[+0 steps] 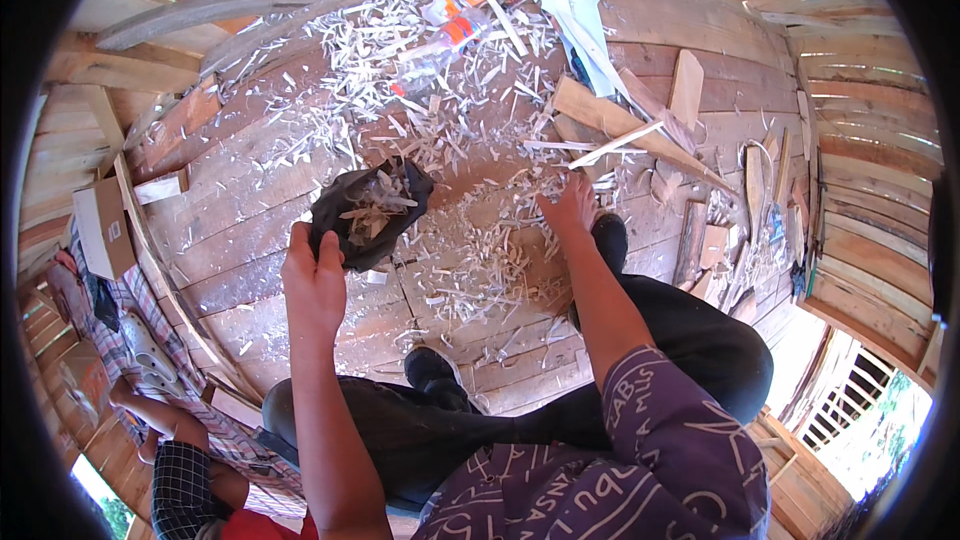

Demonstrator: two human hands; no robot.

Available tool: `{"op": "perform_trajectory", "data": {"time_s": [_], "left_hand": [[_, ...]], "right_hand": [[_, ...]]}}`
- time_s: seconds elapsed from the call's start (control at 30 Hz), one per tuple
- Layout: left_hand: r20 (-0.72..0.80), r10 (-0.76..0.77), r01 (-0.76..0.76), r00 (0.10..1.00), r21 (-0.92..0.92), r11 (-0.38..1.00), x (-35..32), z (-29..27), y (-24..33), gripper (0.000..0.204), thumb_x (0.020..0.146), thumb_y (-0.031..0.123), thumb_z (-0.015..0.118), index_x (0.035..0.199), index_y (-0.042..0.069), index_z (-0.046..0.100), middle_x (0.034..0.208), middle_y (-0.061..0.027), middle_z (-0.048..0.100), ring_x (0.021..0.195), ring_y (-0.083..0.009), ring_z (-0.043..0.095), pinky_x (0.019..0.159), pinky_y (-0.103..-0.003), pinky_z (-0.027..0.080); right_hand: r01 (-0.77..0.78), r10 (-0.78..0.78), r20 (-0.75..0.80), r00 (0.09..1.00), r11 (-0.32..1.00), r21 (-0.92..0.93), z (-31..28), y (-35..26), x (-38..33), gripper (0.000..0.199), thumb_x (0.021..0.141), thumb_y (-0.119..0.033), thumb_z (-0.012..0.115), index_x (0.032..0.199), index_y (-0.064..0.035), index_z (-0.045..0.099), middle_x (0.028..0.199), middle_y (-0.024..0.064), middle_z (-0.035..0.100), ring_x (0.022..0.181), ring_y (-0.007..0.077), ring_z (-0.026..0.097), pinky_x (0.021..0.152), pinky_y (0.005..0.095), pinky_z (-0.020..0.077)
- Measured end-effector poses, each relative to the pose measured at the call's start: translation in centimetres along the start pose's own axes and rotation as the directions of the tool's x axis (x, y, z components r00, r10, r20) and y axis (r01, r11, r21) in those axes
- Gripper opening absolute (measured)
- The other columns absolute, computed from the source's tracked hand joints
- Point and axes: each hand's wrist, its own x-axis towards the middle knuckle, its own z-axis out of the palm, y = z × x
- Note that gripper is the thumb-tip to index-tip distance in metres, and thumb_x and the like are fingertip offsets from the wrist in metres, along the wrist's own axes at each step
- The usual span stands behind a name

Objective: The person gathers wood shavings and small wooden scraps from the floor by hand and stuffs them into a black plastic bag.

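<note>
My left hand (pixel 316 280) grips the near rim of a black plastic bag (pixel 330 208), its thumb over the edge. Pale wood shavings (pixel 385 202) show inside the bag's mouth. My right hand (pixel 570 206) reaches down to the floor, right of the bag, beside loose wood shavings (pixel 505 230). Its thumb and fingers are spread apart, and nothing shows between them; the fingertips are partly lost among the shavings. Both hands are apart from each other, with scattered shavings between them.
Shavings cover much of the plank floor (pixel 230 210). A clear plastic bottle (pixel 432 55) lies farther off, near a light blue cloth (pixel 580 30). Boards (pixel 620 120) lie at the right. A cardboard box (pixel 103 228) stands left, near another person's arm (pixel 175 422).
</note>
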Motion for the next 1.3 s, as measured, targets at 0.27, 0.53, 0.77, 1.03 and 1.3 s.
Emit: {"op": "perform_trajectory", "data": {"time_s": [0.27, 0.53, 0.77, 1.03, 1.3], "left_hand": [[0.051, -0.013, 0.011, 0.999, 0.037, 0.999, -0.4, 0.5, -0.1, 0.018, 0.091, 0.014, 0.051, 0.096, -0.004, 0.051, 0.069, -0.0123, 0.057, 0.062, -0.0203, 0.054, 0.059, -0.034, 0.043], [0.075, 0.024, -0.034, 0.997, 0.133, 0.991, 0.2, 0.5, 0.8, 0.019, 0.091, 0.014, 0.051, 0.097, -0.004, 0.051, 0.07, -0.0126, 0.057, 0.064, -0.0217, 0.056, 0.06, -0.035, 0.044], [0.079, 0.013, -0.02, 0.997, 0.095, 0.995, 0.2, 0.9, 0.3, 0.022, 0.092, 0.015, 0.052, 0.101, -0.005, 0.051, 0.07, -0.0135, 0.059, 0.064, -0.0225, 0.057, 0.059, -0.035, 0.044], [0.149, 0.047, -0.068, 0.988, 0.137, 0.988, 0.3, 2.1, 1.7, 0.025, 0.092, 0.014, 0.052, 0.106, -0.006, 0.051, 0.071, -0.0147, 0.06, 0.064, -0.0234, 0.058, 0.06, -0.035, 0.045], [0.17, 0.062, -0.076, 0.983, 0.074, 0.994, 0.7, 2.6, 1.8, 0.025, 0.091, 0.015, 0.051, 0.104, -0.007, 0.051, 0.072, -0.0169, 0.06, 0.066, -0.0249, 0.059, 0.059, -0.036, 0.044]], "right_hand": [[0.025, -0.022, 0.043, 0.999, 0.997, -0.078, 1.7, 1.4, -2.7, 0.097, 0.072, -0.057, 0.07, 0.146, -0.0104, 0.029, 0.151, 0.0248, 0.022, 0.14, 0.0436, 0.018, 0.11, 0.0558, 0.0212], [0.252, -0.277, 0.029, 0.96, 0.907, 0.337, 6.6, 2.9, -7.2, 0.043, 0.078, -0.016, 0.066, 0.12, -0.0102, 0.059, 0.119, 0.0158, 0.052, 0.11, 0.0398, 0.048, 0.094, 0.0516, 0.0391], [0.472, -0.493, 0.002, 0.87, 0.835, 0.283, 4.1, -0.9, -13.8, 0.06, 0.073, -0.023, 0.068, 0.129, -0.0085, 0.052, 0.132, 0.0179, 0.046, 0.121, 0.0403, 0.041, 0.1, 0.0574, 0.0312], [0.629, -0.631, 0.09, 0.77, 0.775, 0.053, 6.2, 2.1, -16.6, 0.054, 0.074, -0.02, 0.068, 0.127, -0.0167, 0.056, 0.132, 0.0144, 0.048, 0.122, 0.0366, 0.043, 0.1, 0.0551, 0.0339], [0.411, -0.467, 0.041, 0.883, 0.814, 0.411, 6.0, 3.3, -15.3, 0.022, 0.074, 0.001, 0.065, 0.095, -0.0064, 0.067, 0.094, 0.0126, 0.059, 0.085, 0.0272, 0.059, 0.071, 0.0348, 0.0493]]}}
